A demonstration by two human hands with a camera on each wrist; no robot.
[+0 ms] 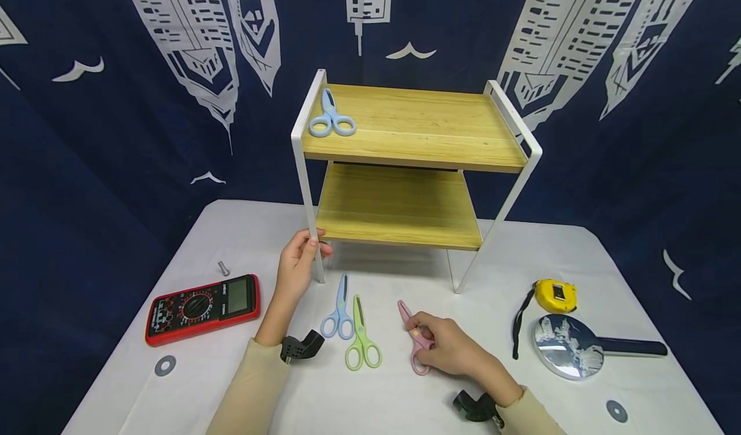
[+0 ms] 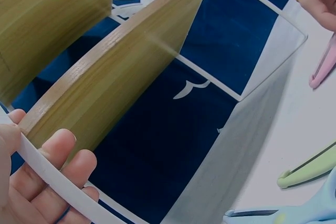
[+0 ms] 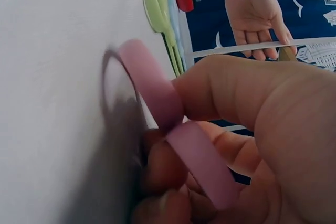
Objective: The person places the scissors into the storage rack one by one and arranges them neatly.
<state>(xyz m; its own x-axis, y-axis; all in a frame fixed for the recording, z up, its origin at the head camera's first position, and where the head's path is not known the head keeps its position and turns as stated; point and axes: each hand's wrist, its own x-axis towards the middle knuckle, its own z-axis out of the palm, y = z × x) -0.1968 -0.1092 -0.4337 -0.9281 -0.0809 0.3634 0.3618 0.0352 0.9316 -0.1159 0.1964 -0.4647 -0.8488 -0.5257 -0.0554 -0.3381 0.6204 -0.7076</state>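
Note:
My right hand (image 1: 442, 348) grips the pink scissors (image 1: 418, 345) by their handle loops (image 3: 157, 98) on the white table (image 1: 521, 383). My left hand (image 1: 298, 264) holds the front left white leg (image 1: 315, 255) of the two-tier wooden shelf (image 1: 405, 171), fingers (image 2: 58, 156) wrapped round the white bar (image 2: 68, 192). Green scissors (image 1: 361, 335) and blue scissors (image 1: 340, 309) lie side by side between the hands. Another blue pair of scissors (image 1: 330, 116) lies on the top shelf at its left end.
A red multimeter (image 1: 202, 307) lies at the left with a small bolt (image 1: 222, 268) behind it. At the right are a yellow tape measure (image 1: 554, 295) and a hand mirror (image 1: 570, 347). Round grey markers (image 1: 164, 365) sit near the front corners. A dark blue curtain hangs behind.

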